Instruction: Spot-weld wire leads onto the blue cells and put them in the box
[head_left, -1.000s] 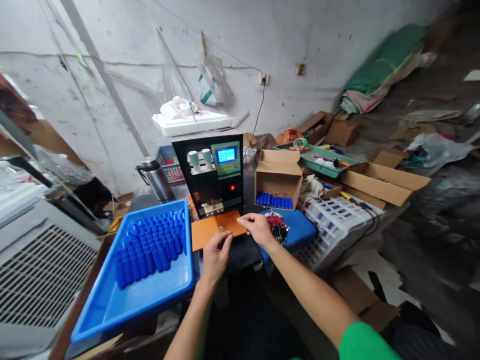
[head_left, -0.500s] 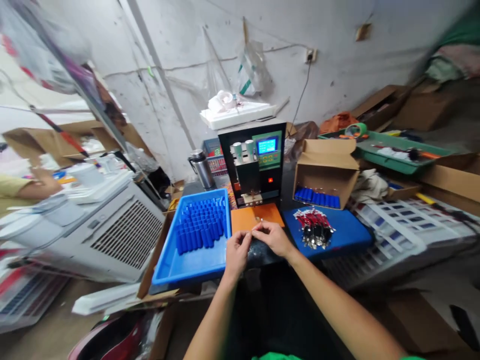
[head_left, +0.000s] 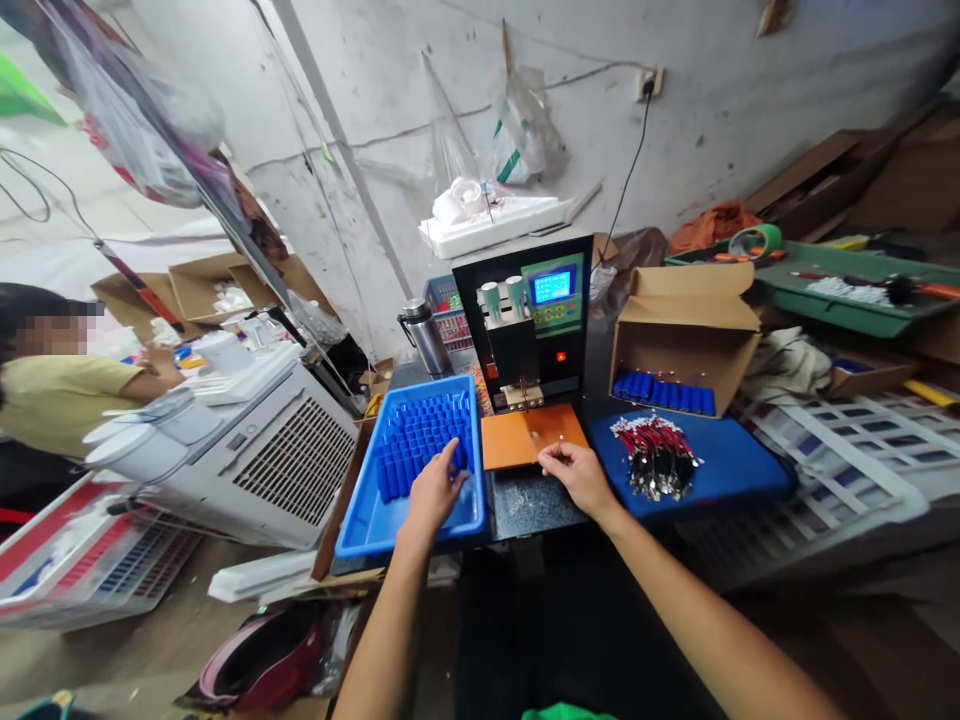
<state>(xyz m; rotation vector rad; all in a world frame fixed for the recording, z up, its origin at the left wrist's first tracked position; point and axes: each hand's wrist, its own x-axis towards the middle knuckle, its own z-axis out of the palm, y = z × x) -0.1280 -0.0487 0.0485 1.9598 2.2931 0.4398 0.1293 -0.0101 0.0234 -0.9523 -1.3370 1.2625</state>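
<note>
My left hand (head_left: pixel 435 488) is over the blue plastic tray (head_left: pixel 360 535), thumb and index finger apart and nothing seen in them. Its fingertips are at the near right edge of the upright blue cylindrical battery cells (head_left: pixel 409 440); contact I cannot tell. My right hand (head_left: pixel 577 476) is pinched at the front edge of an orange plate (head_left: pixel 504 444), on something too small to make out. Behind the plate stands a black spot-welding machine (head_left: pixel 517 350) with a lit display. Right of my hand, a bundle of red and black wire leads (head_left: pixel 656 458) lies on a blue surface (head_left: pixel 739 465).
An open cardboard box (head_left: pixel 686 340) holds a row of blue cells behind the wires. A steel flask (head_left: pixel 425 338) stands behind the tray. A white foam tray (head_left: pixel 495 228) rests on the machine. At far left sits another person (head_left: pixel 67 395) beside a grey air cooler (head_left: pixel 277 465).
My hands were together at the orange plate; the left has moved away to the cells in the tray. My right hand stays pinched by the plate. The view has shifted, showing the other person.
</note>
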